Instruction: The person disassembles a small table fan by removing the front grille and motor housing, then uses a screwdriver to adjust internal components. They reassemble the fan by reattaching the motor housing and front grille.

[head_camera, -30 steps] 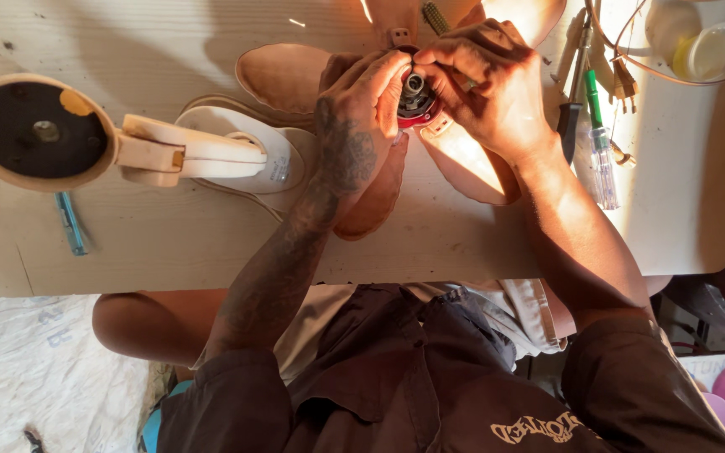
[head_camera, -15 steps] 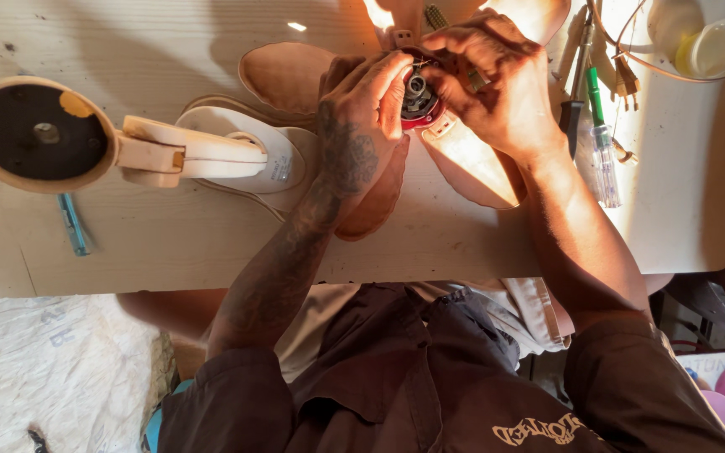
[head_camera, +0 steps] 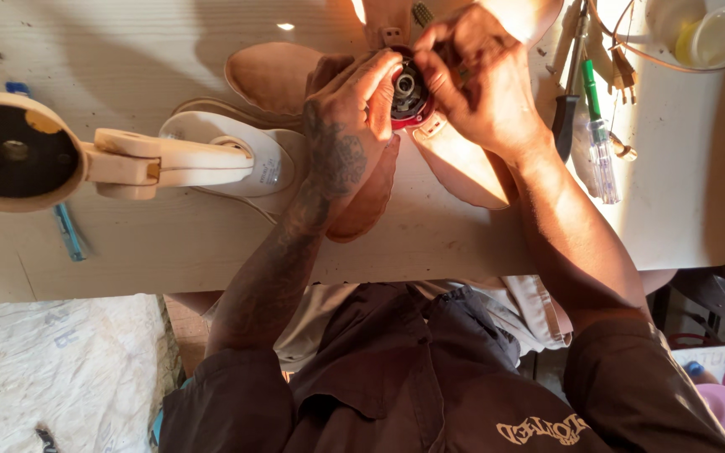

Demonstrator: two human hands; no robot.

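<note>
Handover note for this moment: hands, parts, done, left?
Left hand: grip on the small red-rimmed round motor part, held over the pale fan blades.
Right hand: fingertips on the same part from the other side.
Screwdrivers lie untouched to the right on the table; fan stand to the left.
Done: cannot tell.
Left: part not set down.

Matt pale wooden table (head_camera: 169, 252), smooth plastic fan blades (head_camera: 274, 75), metal motor (head_camera: 407, 91)

fan stand (head_camera: 111, 159) lies left of the blades (head_camera: 274, 75) on the table (head_camera: 698, 210); tools (head_camera: 585, 109) right.
</note>
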